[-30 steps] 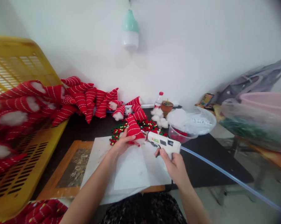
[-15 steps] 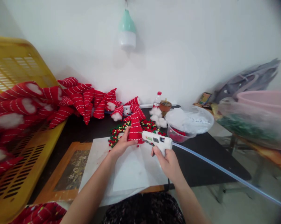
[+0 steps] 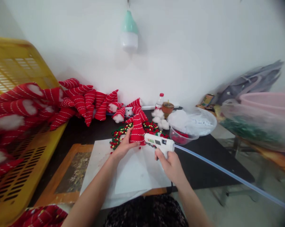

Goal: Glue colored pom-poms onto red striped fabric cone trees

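My left hand point(image 3: 124, 146) grips the lower left side of a red cone hat with white stitched lines point(image 3: 137, 133). Wrapped round the handle of a white glue gun point(image 3: 159, 143) is my right hand point(image 3: 168, 162). The gun's nozzle points left at the hat's lower right edge, touching it or very close. A long translucent glue stick point(image 3: 218, 167) runs from the gun's back to the right. Small red, green and yellow pompoms point(image 3: 152, 126) lie around and behind the hat. White paper point(image 3: 130, 173) is spread below my hands.
A yellow crate point(image 3: 45, 151) with stuffed red cones point(image 3: 78, 102) fills the left. Behind the pompoms are cotton balls point(image 3: 158, 117), a bottle point(image 3: 159, 101) and a brown jar point(image 3: 167, 107). Plastic bowls point(image 3: 185, 137) stand right of them. A pink basin point(image 3: 270, 102) is far right.
The hat and glue gun have hardly moved. The fingers of my right hand have shifted slightly at the gun's trigger.
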Demonstrator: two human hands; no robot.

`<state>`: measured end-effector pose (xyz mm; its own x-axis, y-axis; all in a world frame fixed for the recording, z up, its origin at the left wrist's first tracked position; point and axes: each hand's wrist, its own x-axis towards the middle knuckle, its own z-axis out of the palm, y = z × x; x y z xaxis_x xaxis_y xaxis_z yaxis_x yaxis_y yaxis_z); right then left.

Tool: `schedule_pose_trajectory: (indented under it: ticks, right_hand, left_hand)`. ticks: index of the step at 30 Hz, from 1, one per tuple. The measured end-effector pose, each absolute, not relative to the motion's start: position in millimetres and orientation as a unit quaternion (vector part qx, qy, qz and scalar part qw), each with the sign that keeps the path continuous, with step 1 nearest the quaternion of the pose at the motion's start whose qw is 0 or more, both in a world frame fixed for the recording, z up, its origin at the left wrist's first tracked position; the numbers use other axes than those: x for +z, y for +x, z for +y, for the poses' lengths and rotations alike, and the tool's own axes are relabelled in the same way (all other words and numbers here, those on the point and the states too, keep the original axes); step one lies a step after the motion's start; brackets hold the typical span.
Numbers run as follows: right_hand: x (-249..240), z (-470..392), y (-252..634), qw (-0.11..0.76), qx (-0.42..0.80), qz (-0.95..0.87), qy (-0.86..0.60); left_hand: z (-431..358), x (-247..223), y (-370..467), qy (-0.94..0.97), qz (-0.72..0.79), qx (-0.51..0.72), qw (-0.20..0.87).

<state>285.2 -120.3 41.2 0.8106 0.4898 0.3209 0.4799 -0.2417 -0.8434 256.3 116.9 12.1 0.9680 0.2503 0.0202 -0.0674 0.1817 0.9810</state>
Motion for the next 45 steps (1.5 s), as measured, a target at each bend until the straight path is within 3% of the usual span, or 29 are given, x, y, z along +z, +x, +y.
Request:
schedule_pose_trajectory:
  ticks: [26,45]
  right_hand:
    - [36,-128,294,0.6,0.016,-0.263,-0.755]
    - [36,-127,294,0.593,0.042,-0.284,-0.752]
  left_hand:
    - [111,18,254,0.522,0.102,0.104,0.841]
    - [112,19,252,0.525,0.079,0.101,0.842]
